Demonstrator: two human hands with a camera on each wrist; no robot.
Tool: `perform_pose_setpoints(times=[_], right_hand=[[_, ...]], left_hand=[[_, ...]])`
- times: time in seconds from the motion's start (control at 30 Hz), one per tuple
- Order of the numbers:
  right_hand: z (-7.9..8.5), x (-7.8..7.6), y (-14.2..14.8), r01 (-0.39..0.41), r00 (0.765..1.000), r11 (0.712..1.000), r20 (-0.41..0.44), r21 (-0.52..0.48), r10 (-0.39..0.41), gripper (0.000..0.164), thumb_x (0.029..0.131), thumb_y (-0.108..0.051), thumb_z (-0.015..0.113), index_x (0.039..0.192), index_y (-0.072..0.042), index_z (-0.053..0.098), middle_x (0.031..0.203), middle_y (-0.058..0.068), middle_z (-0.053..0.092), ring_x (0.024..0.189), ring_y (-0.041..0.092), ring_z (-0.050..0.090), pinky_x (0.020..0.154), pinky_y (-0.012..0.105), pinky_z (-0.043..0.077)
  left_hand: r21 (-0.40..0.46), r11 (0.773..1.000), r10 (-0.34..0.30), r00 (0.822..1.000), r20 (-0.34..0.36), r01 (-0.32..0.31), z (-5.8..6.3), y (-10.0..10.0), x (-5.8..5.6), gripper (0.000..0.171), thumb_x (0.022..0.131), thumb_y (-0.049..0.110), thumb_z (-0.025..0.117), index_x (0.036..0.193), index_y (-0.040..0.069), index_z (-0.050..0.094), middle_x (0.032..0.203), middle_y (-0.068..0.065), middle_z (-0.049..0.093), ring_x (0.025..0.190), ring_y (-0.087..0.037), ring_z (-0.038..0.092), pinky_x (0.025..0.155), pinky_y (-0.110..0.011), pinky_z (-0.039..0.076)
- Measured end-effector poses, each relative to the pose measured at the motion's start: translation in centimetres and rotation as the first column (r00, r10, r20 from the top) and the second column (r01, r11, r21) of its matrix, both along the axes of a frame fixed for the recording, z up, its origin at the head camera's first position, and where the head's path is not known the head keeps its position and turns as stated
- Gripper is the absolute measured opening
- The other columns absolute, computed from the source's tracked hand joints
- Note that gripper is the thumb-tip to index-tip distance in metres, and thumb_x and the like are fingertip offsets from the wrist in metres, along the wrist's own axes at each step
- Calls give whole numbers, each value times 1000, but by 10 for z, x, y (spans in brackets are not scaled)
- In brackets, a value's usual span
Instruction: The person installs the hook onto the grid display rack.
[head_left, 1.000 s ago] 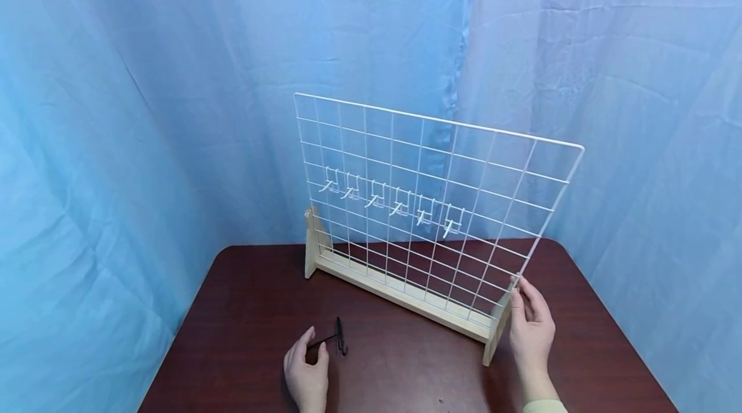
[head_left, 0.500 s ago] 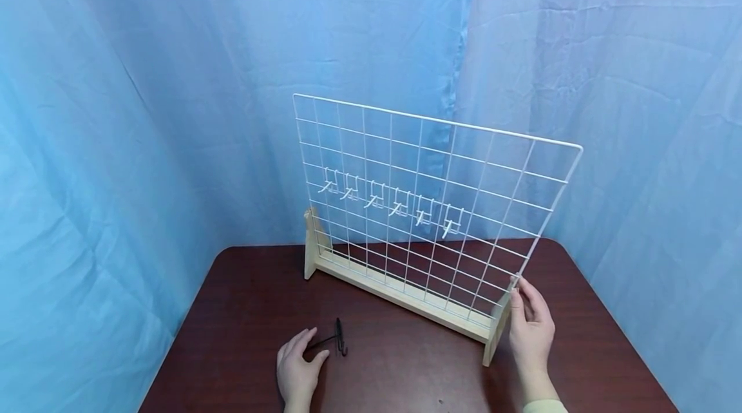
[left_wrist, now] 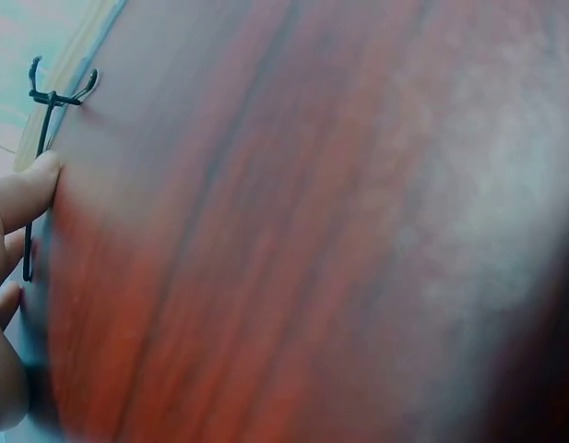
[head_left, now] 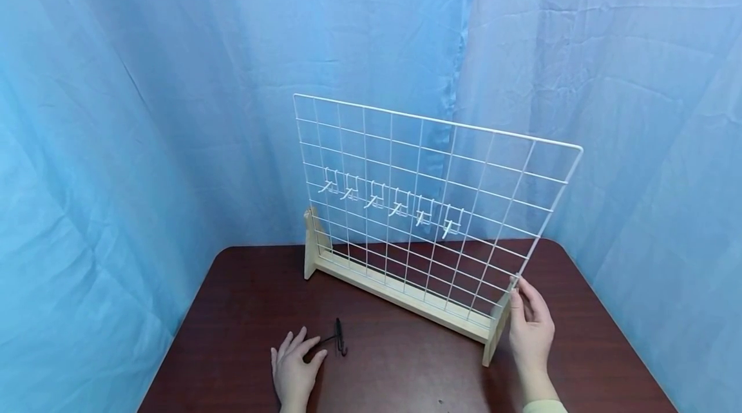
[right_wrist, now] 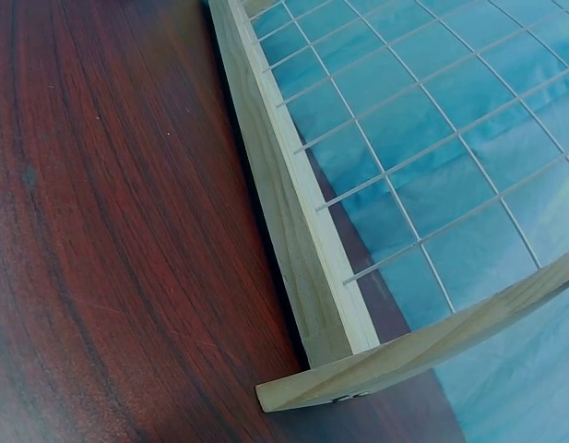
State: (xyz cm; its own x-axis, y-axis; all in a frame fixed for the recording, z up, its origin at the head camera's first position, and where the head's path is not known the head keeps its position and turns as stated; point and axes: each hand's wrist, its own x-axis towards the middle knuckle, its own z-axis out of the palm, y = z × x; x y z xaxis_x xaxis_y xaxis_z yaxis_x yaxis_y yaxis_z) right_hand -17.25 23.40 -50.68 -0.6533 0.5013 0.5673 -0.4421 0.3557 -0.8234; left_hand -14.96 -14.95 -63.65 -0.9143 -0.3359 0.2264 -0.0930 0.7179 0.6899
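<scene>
My left hand (head_left: 294, 371) is low on the table with fingers spread, thumb and forefinger at the rod of a black hook (head_left: 339, 337). In the left wrist view the hook (left_wrist: 44, 120) shows a two-pronged end, and its thin rod runs past the thumb tip. My right hand (head_left: 530, 329) pinches the right wooden upright of a display stand where the white wire grid (head_left: 437, 122) meets it. In the right wrist view the same upright (right_wrist: 404, 365) and the wooden base (right_wrist: 289, 212) show, while the fingers are out of sight. Several white hooks (head_left: 397, 209) hang in a row on the grid.
The dark red wooden table (head_left: 243, 297) has rounded back corners. Blue curtains (head_left: 232, 78) surround it behind and at both sides. The stand's left upright (head_left: 312, 245) stands on the table farther back. A tiny dark speck (head_left: 440, 401) lies near the front edge.
My left hand has shifted slightly left and its fingers have spread, while the black hook stays where it was. My right hand holds its place on the stand.
</scene>
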Motion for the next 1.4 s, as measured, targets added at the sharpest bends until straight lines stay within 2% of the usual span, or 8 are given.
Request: perform_pose_setpoints(times=[0.23,0.37,0.43,0.63,0.93,1.13,1.3,1.4], right_hand=[[0,0,-1,9,1000,1000,9,0,-9,29,96,9,55,125,12,60,118,-6,65,105,-6,61,88,10,46],[0,0,-1,7,1000,1000,3,-8,-7,29,96,9,56,124,13,60,118,-8,65,104,-5,61,88,11,47],[0,0,-1,2,1000,1000,1,-12,-2,29,96,9,56,124,13,60,117,-8,65,104,-5,61,88,11,47],[-2,-1,0,1,1000,1000,-4,-11,-1,29,96,9,56,124,13,60,120,7,68,105,-5,62,88,11,47],[-3,-1,1,-5,1000,1000,-12,-18,4,29,96,9,56,125,12,61,119,1,68,105,-4,61,88,12,47],[-2,0,1,-3,1000,1000,-4,-22,3,30,96,9,56,125,10,61,120,6,68,104,-4,62,88,12,48],[-2,-1,0,-2,1000,1000,-2,-18,2,30,96,9,56,125,9,61,120,9,67,105,-4,62,88,12,48],[-2,-1,0,1,1000,1000,-3,-17,-1,30,96,9,56,125,9,62,120,9,67,104,-4,62,88,12,48]], left_hand=[[32,997,80,986,-146,-76,-10,-2,0,22,76,7,84,97,8,79,118,-10,70,118,-31,59,102,-43,41],[22,993,122,961,-249,-120,-14,-4,0,19,74,2,83,92,8,80,106,-6,74,104,-27,66,93,-38,46],[17,989,145,951,-272,-146,-15,-4,0,20,73,2,84,91,10,80,99,-4,75,97,-26,67,88,-37,48],[68,975,222,946,-235,-212,-12,-1,1,18,75,8,85,90,15,81,91,0,75,92,-24,66,85,-38,50],[143,951,294,943,-155,-273,-8,2,2,11,78,16,84,88,21,81,92,2,75,93,-23,67,84,-41,50],[154,944,318,930,-182,-293,-6,5,1,8,79,19,84,86,21,80,90,2,75,91,-23,68,82,-41,50],[163,945,313,930,-193,-284,4,7,-3,8,80,21,83,88,20,80,90,2,74,91,-23,67,82,-42,51],[171,947,307,922,-236,-271,11,8,-6,9,78,19,84,87,19,80,89,2,74,90,-22,67,80,-40,51]])
